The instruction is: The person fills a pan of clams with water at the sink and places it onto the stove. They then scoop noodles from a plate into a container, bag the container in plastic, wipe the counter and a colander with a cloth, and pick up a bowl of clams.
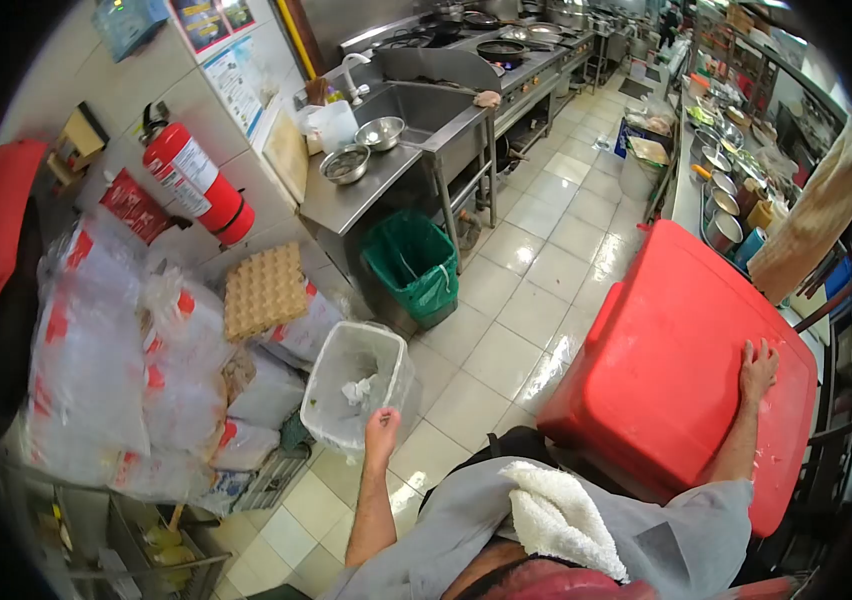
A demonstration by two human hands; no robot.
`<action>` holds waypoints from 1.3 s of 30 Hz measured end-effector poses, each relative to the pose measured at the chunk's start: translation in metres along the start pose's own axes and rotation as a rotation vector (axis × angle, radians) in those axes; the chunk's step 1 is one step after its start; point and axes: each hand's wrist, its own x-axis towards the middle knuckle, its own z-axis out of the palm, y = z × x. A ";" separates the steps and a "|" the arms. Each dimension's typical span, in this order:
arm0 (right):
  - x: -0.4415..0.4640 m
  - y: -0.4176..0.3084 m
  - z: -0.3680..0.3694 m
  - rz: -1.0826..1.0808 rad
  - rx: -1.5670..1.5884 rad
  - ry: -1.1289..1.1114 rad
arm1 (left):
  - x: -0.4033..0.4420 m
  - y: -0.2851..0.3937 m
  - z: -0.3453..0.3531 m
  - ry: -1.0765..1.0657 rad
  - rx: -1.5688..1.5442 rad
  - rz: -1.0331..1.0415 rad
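My left hand (382,434) is closed at the near rim of a whitish, see-through waste bin (324,385), fingers bent over its edge. Crumpled white paper (357,390) lies inside that bin. My right hand (758,371) rests with its fingers spread on the top of a large red plastic container (676,330), on my right. It holds nothing. A white towel (564,520) hangs over the grey shirt near my shoulder.
A green-lined bin (411,262) stands under the steel sink counter (366,190), which carries metal bowls (346,164). Wrapped plastic packs (96,350), an egg tray (264,290) and a fire extinguisher (196,182) are at left. A tiled aisle (526,260) runs ahead.
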 end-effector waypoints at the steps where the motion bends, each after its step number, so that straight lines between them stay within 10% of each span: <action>1: 0.001 0.002 0.003 0.014 -0.009 -0.005 | 0.023 0.007 0.000 -0.019 0.004 0.042; 14: 0.026 0.047 0.037 0.188 -0.139 0.049 | 0.263 0.105 0.104 -0.150 -0.114 0.025; 16: 0.017 -0.049 -0.026 0.515 -0.185 -0.037 | 0.316 0.135 0.115 -0.106 -0.224 0.078; 22: 0.121 -0.041 0.037 -0.039 0.328 0.232 | 0.459 0.244 0.122 0.148 -0.728 0.082; 29: 0.209 -0.278 0.011 -0.362 0.678 0.230 | 0.596 0.295 0.108 0.492 -1.118 -0.024; 39: 0.278 -0.506 0.061 -0.364 0.751 -0.082 | 0.644 0.285 0.096 0.743 -0.823 0.076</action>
